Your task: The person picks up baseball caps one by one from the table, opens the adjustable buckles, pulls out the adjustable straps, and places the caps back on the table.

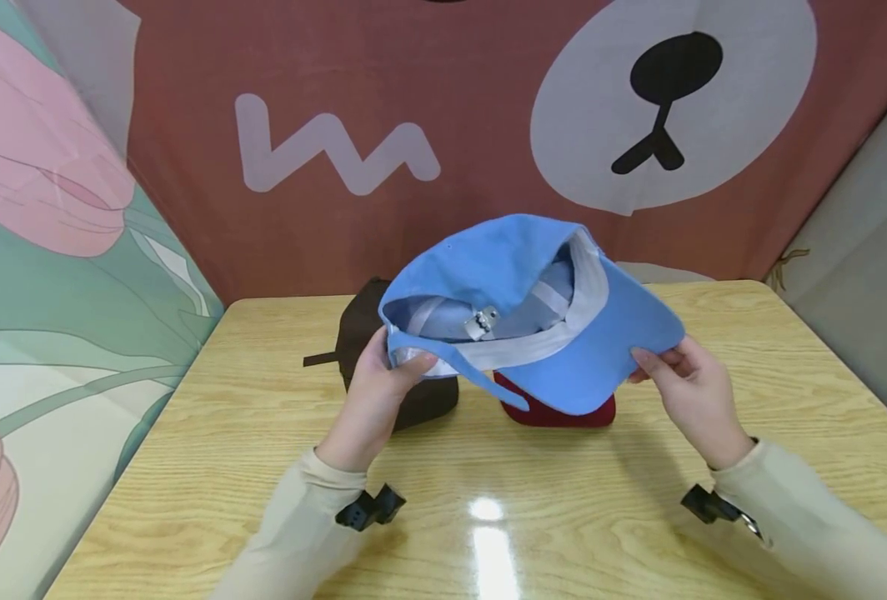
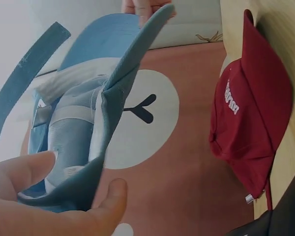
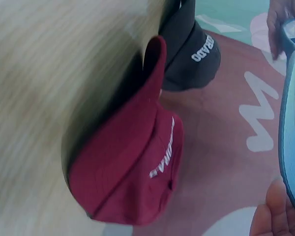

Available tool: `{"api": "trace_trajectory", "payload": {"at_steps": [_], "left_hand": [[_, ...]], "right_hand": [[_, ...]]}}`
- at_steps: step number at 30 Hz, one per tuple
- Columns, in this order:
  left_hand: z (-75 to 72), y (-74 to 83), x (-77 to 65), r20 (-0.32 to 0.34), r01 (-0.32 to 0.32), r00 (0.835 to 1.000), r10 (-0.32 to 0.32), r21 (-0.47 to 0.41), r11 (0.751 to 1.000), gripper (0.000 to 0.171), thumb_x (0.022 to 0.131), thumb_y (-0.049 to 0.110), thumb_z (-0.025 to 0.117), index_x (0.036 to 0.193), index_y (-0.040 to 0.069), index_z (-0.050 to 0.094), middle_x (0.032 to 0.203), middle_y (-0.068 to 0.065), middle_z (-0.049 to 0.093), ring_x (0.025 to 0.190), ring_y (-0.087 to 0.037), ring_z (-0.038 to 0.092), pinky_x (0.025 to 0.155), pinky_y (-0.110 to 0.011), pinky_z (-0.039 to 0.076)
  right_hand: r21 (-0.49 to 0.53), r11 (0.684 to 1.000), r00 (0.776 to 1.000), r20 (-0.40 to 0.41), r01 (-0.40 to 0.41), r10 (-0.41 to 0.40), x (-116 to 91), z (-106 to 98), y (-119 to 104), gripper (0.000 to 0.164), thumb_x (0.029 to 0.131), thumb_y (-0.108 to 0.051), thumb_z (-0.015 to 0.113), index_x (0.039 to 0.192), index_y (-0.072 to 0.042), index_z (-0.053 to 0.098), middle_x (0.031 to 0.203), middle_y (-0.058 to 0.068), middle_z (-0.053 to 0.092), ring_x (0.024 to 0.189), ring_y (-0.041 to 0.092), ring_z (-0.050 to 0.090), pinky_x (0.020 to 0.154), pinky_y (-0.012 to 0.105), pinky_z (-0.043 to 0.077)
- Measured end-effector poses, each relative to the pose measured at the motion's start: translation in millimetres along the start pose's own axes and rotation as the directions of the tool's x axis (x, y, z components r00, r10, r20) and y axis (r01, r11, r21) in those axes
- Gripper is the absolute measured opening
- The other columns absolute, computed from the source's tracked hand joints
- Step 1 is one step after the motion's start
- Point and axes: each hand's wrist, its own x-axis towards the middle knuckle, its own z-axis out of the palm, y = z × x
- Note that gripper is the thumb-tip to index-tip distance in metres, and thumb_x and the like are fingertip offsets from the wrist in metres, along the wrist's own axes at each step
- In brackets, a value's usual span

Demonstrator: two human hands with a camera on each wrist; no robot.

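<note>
A light blue baseball cap is held up over the table, its inside and white sweatband turned toward me. My left hand grips its back edge, thumb inside the opening. With thumb and fingers, my right hand pinches the corner of the brim. The loose back strap hangs free, and a small silvery piece shows inside. Behind the blue cap, and partly hidden by it, a dark cap and a dark red cap with white lettering rest on the table.
The wooden table reaches back to a brown cloth with a bear face. On the left hangs a flower-patterned cloth. A pale wall or cloth borders the right side. A dark strap sticks out left of the dark cap.
</note>
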Motion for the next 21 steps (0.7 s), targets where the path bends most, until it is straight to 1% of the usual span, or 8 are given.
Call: {"api": "trace_trajectory", "payload": {"at_steps": [2, 4, 7, 12, 15, 17, 19, 21], "left_hand": [[-0.7, -3.3, 0.4, 0.012, 0.003, 1.000, -0.003, 0.031, 1.000, 0.062, 0.085, -0.006, 0.059, 0.142, -0.003, 0.035, 0.136, -0.016, 0.045, 0.120, -0.025, 0.044, 0.102, -0.043, 0.035], [-1.0, -6.3, 0.4, 0.027, 0.006, 1.000, -0.008, 0.059, 0.998, 0.061, 0.085, -0.007, 0.059, 0.142, -0.003, 0.037, 0.134, -0.017, 0.047, 0.121, -0.026, 0.045, 0.103, -0.044, 0.036], [-1.2, -9.7, 0.3, 0.045, 0.018, 0.999, -0.021, 0.069, 0.997, 0.063, 0.086, -0.005, 0.061, 0.144, -0.002, 0.035, 0.137, -0.018, 0.047, 0.125, -0.028, 0.045, 0.106, -0.046, 0.034], [-1.8, -12.6, 0.2, 0.064, 0.055, 0.996, -0.058, 0.052, 0.997, 0.072, 0.088, -0.005, 0.062, 0.150, -0.003, 0.025, 0.148, -0.020, 0.037, 0.134, -0.032, 0.040, 0.108, -0.046, 0.032], [-2.6, -12.9, -0.5, 0.086, 0.064, 0.994, -0.069, 0.061, 0.996, 0.075, 0.089, -0.006, 0.059, 0.151, -0.006, 0.017, 0.154, -0.023, 0.027, 0.138, -0.036, 0.033, 0.109, -0.047, 0.031], [-3.2, -13.3, -1.4, 0.100, 0.072, 0.992, -0.079, 0.073, 0.995, 0.075, 0.090, -0.006, 0.058, 0.151, -0.007, 0.015, 0.155, -0.024, 0.022, 0.140, -0.037, 0.030, 0.110, -0.048, 0.029], [-3.8, -13.6, -2.5, 0.109, 0.080, 0.990, -0.091, 0.099, 0.992, 0.074, 0.090, -0.007, 0.057, 0.151, -0.007, 0.015, 0.155, -0.025, 0.022, 0.139, -0.039, 0.031, 0.110, -0.049, 0.029], [-4.0, -14.0, -3.4, 0.116, 0.092, 0.988, -0.105, 0.112, 0.989, 0.072, 0.091, -0.009, 0.056, 0.151, -0.006, 0.017, 0.155, -0.023, 0.024, 0.138, -0.038, 0.034, 0.109, -0.049, 0.031]], "right_hand": [[-0.055, 0.998, 0.999, -0.030, 0.011, -0.013, -0.4, -4.2, -0.3, 0.007, 0.090, 0.008, 0.061, 0.096, 0.004, 0.062, 0.071, -0.011, 0.066, 0.061, 0.005, 0.064, 0.065, 0.014, 0.050], [-0.085, 0.996, 0.998, -0.055, 0.020, -0.025, -1.1, -8.2, -0.9, 0.007, 0.089, 0.009, 0.062, 0.095, 0.005, 0.062, 0.071, -0.012, 0.066, 0.061, 0.002, 0.063, 0.065, 0.012, 0.049], [-0.118, 0.993, 0.995, -0.086, 0.031, -0.041, -2.5, -13.8, -2.5, 0.008, 0.088, 0.010, 0.062, 0.095, 0.006, 0.063, 0.070, -0.013, 0.065, 0.061, 0.000, 0.062, 0.066, 0.011, 0.047], [-0.193, 0.980, 0.988, -0.139, 0.046, -0.073, -5.2, -21.3, -7.2, 0.006, 0.087, 0.010, 0.063, 0.093, 0.008, 0.065, 0.067, -0.017, 0.063, 0.060, -0.003, 0.059, 0.059, 0.011, 0.042], [-0.220, 0.973, 0.980, -0.170, 0.068, -0.107, -6.6, -26.7, -8.2, 0.005, 0.086, 0.011, 0.064, 0.090, 0.008, 0.065, 0.068, -0.021, 0.062, 0.060, -0.007, 0.057, 0.052, 0.014, 0.035], [-0.225, 0.968, 0.971, -0.185, 0.111, -0.154, -7.0, -31.2, -7.0, 0.005, 0.085, 0.012, 0.064, 0.089, 0.011, 0.064, 0.070, -0.023, 0.061, 0.062, -0.008, 0.056, 0.050, 0.014, 0.033], [-0.229, 0.962, 0.959, -0.202, 0.150, -0.198, -7.4, -36.7, -5.6, 0.005, 0.083, 0.014, 0.064, 0.088, 0.012, 0.064, 0.072, -0.025, 0.061, 0.063, -0.010, 0.056, 0.052, 0.011, 0.034], [-0.236, 0.958, 0.951, -0.221, 0.163, -0.217, -7.8, -42.6, -4.6, 0.003, 0.084, 0.013, 0.064, 0.087, 0.013, 0.064, 0.075, -0.027, 0.061, 0.064, -0.012, 0.056, 0.057, 0.007, 0.037]]}}
